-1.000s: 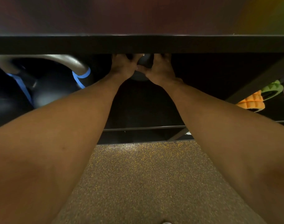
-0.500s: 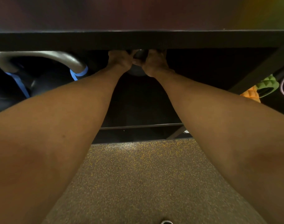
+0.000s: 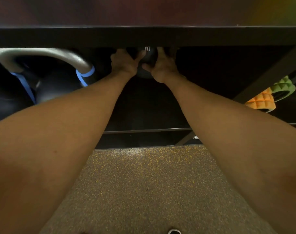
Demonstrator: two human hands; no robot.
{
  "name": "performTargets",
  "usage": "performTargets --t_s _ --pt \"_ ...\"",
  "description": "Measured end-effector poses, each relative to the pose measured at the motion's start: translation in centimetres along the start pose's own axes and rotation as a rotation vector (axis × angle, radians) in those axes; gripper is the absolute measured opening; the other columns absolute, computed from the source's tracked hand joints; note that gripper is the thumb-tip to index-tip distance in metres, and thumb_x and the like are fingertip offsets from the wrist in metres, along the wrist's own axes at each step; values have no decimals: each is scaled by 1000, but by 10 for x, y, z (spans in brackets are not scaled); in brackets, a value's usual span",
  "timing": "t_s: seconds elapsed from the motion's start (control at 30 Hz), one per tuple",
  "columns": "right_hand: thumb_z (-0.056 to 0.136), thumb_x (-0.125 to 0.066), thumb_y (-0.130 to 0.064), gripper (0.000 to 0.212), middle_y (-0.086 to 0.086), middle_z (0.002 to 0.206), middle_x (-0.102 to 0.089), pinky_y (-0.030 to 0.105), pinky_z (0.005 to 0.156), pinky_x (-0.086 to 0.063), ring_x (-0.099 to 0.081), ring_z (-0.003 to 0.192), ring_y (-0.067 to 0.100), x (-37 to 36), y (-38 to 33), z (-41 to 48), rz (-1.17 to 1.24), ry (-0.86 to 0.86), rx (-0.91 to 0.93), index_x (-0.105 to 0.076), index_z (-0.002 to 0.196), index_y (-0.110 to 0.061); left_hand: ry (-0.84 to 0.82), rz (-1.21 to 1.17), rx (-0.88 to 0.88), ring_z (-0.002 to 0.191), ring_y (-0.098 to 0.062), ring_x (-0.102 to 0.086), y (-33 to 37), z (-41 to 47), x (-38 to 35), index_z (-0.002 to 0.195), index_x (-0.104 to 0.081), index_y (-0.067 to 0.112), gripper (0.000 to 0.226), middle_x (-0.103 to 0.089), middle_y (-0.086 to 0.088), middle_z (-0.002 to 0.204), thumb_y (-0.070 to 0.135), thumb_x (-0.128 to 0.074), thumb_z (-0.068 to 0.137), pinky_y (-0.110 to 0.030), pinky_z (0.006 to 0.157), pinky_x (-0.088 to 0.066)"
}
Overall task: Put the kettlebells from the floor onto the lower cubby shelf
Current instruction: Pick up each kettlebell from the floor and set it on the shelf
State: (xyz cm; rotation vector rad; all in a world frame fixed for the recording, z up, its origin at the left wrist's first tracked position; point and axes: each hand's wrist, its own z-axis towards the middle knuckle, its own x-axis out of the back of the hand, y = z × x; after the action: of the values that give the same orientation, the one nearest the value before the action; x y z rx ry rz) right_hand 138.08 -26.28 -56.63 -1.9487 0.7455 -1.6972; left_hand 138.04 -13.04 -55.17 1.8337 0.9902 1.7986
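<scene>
A small black kettlebell (image 3: pixel 148 65) with white "KG" lettering sits deep in the lower cubby shelf (image 3: pixel 143 107). My left hand (image 3: pixel 125 63) cups its left side, thumb lying across the front. My right hand (image 3: pixel 162 68) cups its right side, thumb low on the ball. The upper shelf board (image 3: pixel 143 37) hides the fingertips of both hands and the kettlebell's handle. A large black kettlebell (image 3: pixel 59 85) with a silver handle and blue bands stands in the same cubby, to the left of my left arm.
A dark divider (image 3: pixel 270 73) slants at the right. Beyond it lie an orange textured ring (image 3: pixel 260 102) and a green one (image 3: pixel 283 88). Speckled rubber floor (image 3: pixel 143 183) lies in front of the shelf's front edge (image 3: pixel 143 130). A shoe tip (image 3: pixel 174 231) shows at the bottom.
My hands have spread apart on the small kettlebell, uncovering more of the ball and its KG lettering. The large kettlebell has not moved.
</scene>
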Motion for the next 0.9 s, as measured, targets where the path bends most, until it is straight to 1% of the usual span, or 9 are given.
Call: performTargets --t_s 0.1,0.17,0.27,0.37,0.47,0.57,0.63,0.73,0.9 --pt "93 -73 -46 104 12 174 8 49 125 -19 -3 159 38 -6 12 -23 39 6 22 3 165 -42 -27 -45 -20 148 -25 -41 -17 -23 -1 162 -29 23 73 -43 -7 161 48 -60 101 -33 119 -34" --pt "95 -72 -45 106 12 173 14 48 124 -20 -3 159 37 -9 18 -43 58 -17 41 8 163 -45 -80 -115 -4 151 -24 -37 -34 -38 -5 165 -15 27 83 -36 -5 166 53 -59 100 -36 123 -32" --pt "96 -71 -46 104 11 175 4 52 124 -20 -6 159 37 -10 25 -76 76 -30 59 8 164 -46 -113 -215 27 152 -24 -38 -52 -69 -9 166 -9 30 89 -35 -6 167 58 -60 98 -42 125 -32" --pt "95 -72 -45 104 9 174 -7 53 123 -24 -11 159 35 -10 31 -107 118 -25 89 4 165 -40 -129 -275 20 148 -21 -44 -63 -105 -10 166 -13 28 86 -41 -10 163 53 -61 99 -32 120 -35" --pt "96 -73 -42 102 10 173 -17 47 121 -27 -16 158 32 -7 34 -143 160 -25 93 -1 167 -31 -135 -280 34 143 -17 -50 -68 -141 -7 165 -19 28 82 -48 -7 159 55 -60 99 -24 111 -36" --pt "97 -72 -42 98 8 170 -24 45 119 -29 -19 157 28 -5 33 -175 162 -55 80 -5 167 -27 -136 -300 57 138 -16 -55 -70 -174 0 165 -22 27 80 -53 -6 155 53 -60 99 -33 115 -43" --pt "97 -71 -43 95 7 167 -29 40 115 -30 -24 155 27 -5 31 -192 160 -77 86 -9 167 -26 -113 -301 75 134 -14 -58 -70 -193 5 164 -25 26 78 -56 -4 151 53 -60 100 -33 111 -48" --pt "98 -70 -42 91 6 163 -36 31 105 -29 -31 151 23 -6 25 -216 157 -118 99 -12 166 -26 -86 -307 120 129 -9 -57 -67 -219 20 162 -32 23 71 -62 -1 144 51 -57 102 -20 99 -42" --pt "98 -68 -42 86 3 157 -42 29 104 -35 -35 147 19 -16 3 -250 170 -189 123 -16 165 -27 -30 -315 216 125 -10 -58 -75 -264 47 156 -42 17 64 -65 5 127 50 -56 103 -24 100 -43"
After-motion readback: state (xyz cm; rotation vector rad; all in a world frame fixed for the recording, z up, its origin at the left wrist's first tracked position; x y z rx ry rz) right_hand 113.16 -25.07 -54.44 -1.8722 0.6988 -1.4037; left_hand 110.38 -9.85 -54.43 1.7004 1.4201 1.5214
